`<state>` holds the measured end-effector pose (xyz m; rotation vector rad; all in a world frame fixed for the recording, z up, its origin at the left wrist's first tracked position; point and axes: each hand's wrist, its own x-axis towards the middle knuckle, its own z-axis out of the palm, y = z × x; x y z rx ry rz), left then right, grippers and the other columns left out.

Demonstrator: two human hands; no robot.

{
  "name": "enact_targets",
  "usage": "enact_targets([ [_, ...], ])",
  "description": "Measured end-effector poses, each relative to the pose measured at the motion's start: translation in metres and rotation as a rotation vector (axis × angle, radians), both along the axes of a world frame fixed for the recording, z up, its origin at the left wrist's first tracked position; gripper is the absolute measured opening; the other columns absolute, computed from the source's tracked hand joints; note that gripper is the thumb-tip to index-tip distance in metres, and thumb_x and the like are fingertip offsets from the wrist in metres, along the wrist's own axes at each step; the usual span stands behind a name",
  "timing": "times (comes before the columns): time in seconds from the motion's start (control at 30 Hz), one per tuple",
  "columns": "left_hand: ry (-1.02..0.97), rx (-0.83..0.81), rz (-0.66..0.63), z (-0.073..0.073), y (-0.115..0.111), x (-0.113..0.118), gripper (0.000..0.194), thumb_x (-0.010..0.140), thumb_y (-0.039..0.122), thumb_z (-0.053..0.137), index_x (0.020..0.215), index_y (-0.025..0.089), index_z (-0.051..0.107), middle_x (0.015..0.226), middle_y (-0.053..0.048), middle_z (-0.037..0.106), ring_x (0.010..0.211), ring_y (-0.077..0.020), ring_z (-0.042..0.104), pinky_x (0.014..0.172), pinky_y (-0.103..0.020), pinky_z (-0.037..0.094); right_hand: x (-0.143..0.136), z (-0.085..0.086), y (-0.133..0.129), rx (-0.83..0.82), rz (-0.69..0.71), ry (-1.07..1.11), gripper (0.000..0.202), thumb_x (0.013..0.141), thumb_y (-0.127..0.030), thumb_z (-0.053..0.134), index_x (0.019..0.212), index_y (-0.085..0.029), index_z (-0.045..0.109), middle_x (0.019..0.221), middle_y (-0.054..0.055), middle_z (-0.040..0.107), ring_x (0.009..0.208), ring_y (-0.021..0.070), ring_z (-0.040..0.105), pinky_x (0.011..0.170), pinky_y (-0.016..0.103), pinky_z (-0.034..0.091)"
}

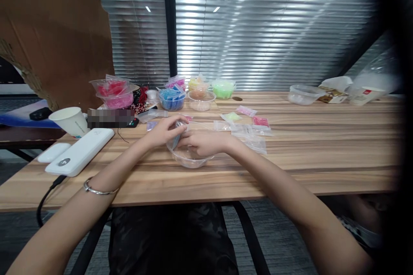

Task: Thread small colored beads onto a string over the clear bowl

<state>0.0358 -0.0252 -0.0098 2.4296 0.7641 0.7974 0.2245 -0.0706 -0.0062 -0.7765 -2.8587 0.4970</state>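
Observation:
A round clear plastic bowl (190, 163) stands on the wooden table in front of me. My left hand (167, 131) is at the bowl's left rim, thumb and fingers curled over it. Inside the bowl, just by the left fingers, a small bluish piece (176, 139) shows; it looks like a little plastic bag, but most of it is covered. My right hand (204, 142) reaches down into the bowl from the right with bent fingers. Its fingertips are hidden, so what they pinch cannot be made out.
Small bags of pink beads (260, 121) and a flat clear bag (253, 142) lie right of the bowl. Tubs with blue bags (172, 101), pink bags (118, 99) and green contents (223, 90) stand behind. A power bank (82, 152) and paper cup (70, 121) are left.

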Motion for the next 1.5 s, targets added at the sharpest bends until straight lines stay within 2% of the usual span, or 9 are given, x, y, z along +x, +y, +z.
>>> enact_targets([
  [0.3,0.012,-0.015,-0.017,-0.001,0.002,0.000,0.035,0.090,0.042,0.050,0.113,0.017,0.062,0.109,-0.006,0.066,0.090,-0.0176,0.059,0.081,-0.028,0.045,0.003,0.004,0.003,-0.208,0.188,0.033,0.052,0.066,0.003,0.041,0.107,-0.015,0.068,0.106,0.006,0.069,0.089,0.0146,0.060,0.079,0.026,0.045],
  [0.5,0.013,-0.032,-0.041,-0.001,0.003,0.000,0.039,0.090,0.046,0.050,0.114,0.018,0.060,0.106,-0.006,0.066,0.091,-0.0192,0.059,0.081,-0.029,0.045,0.004,0.007,-0.001,-0.317,0.043,-0.089,0.032,0.064,-0.003,0.043,0.076,-0.014,0.071,0.068,0.000,0.066,0.058,0.0095,0.052,0.055,0.021,0.037],
  [0.6,0.017,-0.024,-0.043,-0.002,0.004,0.000,0.039,0.089,0.047,0.050,0.113,0.018,0.061,0.106,-0.006,0.066,0.092,-0.0199,0.059,0.080,-0.030,0.046,0.003,0.010,-0.005,-0.320,-0.036,-0.109,0.031,0.062,-0.004,0.044,0.070,-0.014,0.071,0.063,-0.001,0.065,0.054,0.0092,0.050,0.051,0.021,0.034],
  [0.7,0.024,-0.022,-0.042,-0.001,0.003,0.000,0.039,0.089,0.046,0.049,0.114,0.018,0.061,0.108,-0.006,0.066,0.094,-0.0205,0.059,0.082,-0.031,0.046,0.001,0.010,-0.007,-0.215,-0.155,-0.025,0.032,0.062,-0.003,0.045,0.074,-0.015,0.072,0.071,0.001,0.069,0.060,0.0105,0.054,0.056,0.022,0.037],
  [0.87,0.018,-0.045,-0.031,0.002,0.000,0.000,0.038,0.089,0.047,0.051,0.110,0.018,0.062,0.110,-0.005,0.066,0.094,-0.0202,0.059,0.084,-0.031,0.045,-0.003,0.008,-0.010,0.194,-0.387,-0.135,0.022,0.072,-0.008,0.048,0.073,-0.011,0.069,0.072,0.010,0.068,0.062,0.0160,0.055,0.058,0.027,0.034],
  [1.03,0.008,-0.062,-0.061,0.003,0.000,0.002,0.036,0.089,0.046,0.052,0.110,0.018,0.062,0.113,-0.006,0.065,0.097,-0.0204,0.059,0.087,-0.031,0.045,-0.011,0.015,-0.021,0.201,-0.445,-0.313,0.019,0.072,-0.017,0.053,0.078,-0.010,0.070,0.073,0.013,0.067,0.064,0.0183,0.056,0.059,0.029,0.035],
  [1.23,-0.028,-0.076,-0.120,0.000,0.002,0.003,0.036,0.088,0.047,0.053,0.106,0.017,0.063,0.111,-0.007,0.065,0.098,-0.0205,0.059,0.089,-0.032,0.045,-0.009,0.022,-0.030,-0.071,-0.266,-0.313,0.018,0.069,-0.018,0.048,0.062,-0.014,0.064,0.055,0.004,0.058,0.047,0.0117,0.043,0.048,0.027,0.028],
  [1.4,-0.054,-0.116,-0.151,0.000,0.001,0.004,0.037,0.087,0.048,0.054,0.106,0.017,0.062,0.110,-0.007,0.066,0.099,-0.0204,0.060,0.090,-0.032,0.045,-0.002,0.023,-0.026,-0.377,-0.057,-0.130,0.025,0.065,-0.008,0.046,0.075,-0.016,0.067,0.068,-0.001,0.062,0.057,0.0102,0.050,0.050,0.021,0.033],
  [1.5,-0.054,-0.121,-0.147,0.001,0.000,0.004,0.038,0.086,0.049,0.055,0.106,0.017,0.062,0.110,-0.008,0.066,0.100,-0.0212,0.060,0.091,-0.034,0.045,-0.001,0.021,-0.023,-0.450,0.004,-0.041,0.028,0.068,-0.005,0.045,0.085,-0.016,0.065,0.077,0.000,0.063,0.067,0.0107,0.054,0.056,0.020,0.038],
])
